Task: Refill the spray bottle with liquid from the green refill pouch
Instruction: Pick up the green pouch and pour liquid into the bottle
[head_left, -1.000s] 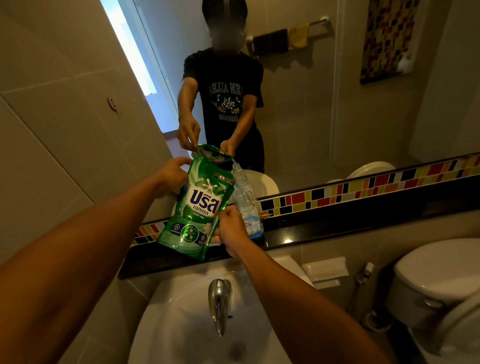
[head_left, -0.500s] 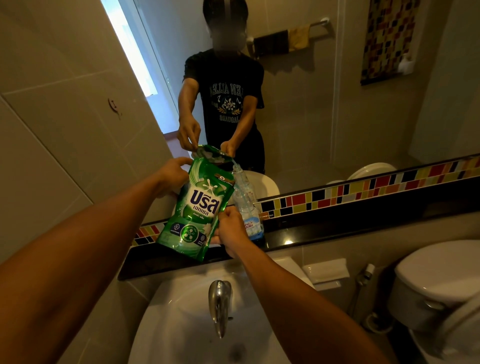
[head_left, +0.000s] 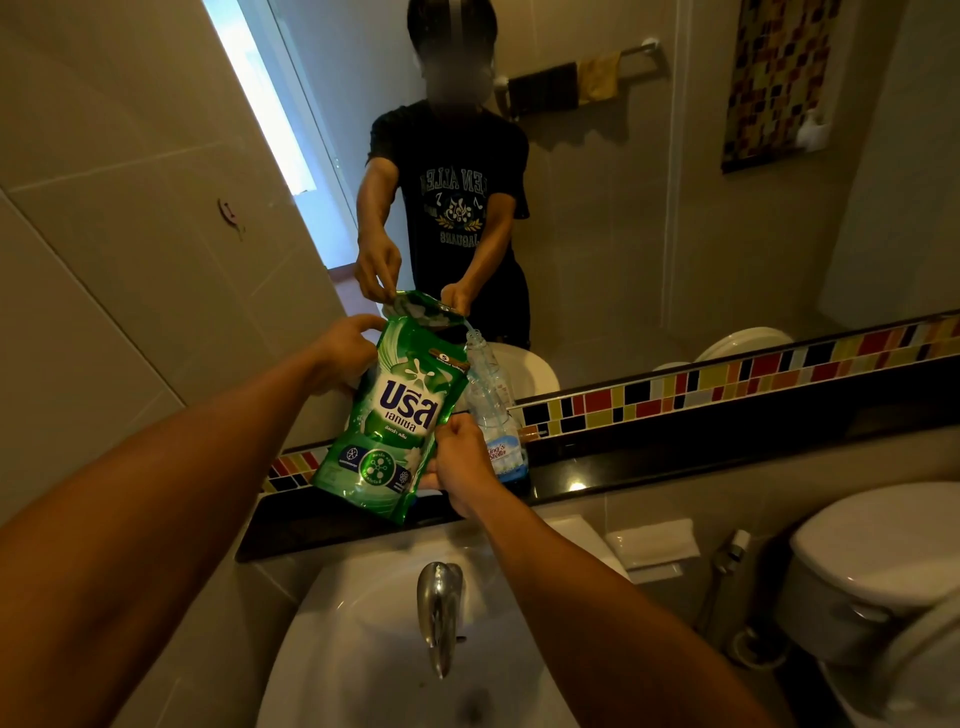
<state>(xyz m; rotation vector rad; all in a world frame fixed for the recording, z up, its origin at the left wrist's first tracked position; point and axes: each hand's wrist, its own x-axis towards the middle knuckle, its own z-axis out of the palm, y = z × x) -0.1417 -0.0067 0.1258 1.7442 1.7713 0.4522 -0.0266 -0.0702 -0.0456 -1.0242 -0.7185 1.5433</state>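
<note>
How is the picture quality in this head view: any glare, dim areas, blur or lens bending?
Head view: dim overall, brightest at the window strip; a small glare spot on the black glossy ledge; wide-angle bending curves the wall lines; the green refill pouch reads sharp; the mirrored face is blurred.

Green pouch (head_left: 397, 415) tilted over bottle (head_left: 493, 410)

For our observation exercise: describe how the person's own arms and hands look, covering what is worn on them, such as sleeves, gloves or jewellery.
Both forearms are bare from the frame edge to the wrist, with no sleeves in direct view. The left hand and right hand wear no gloves, and no watch, ring or bracelet shows. The mirror reflection shows a dark short-sleeved T-shirt with a pale printed design, its sleeves ending above the elbows.
</note>
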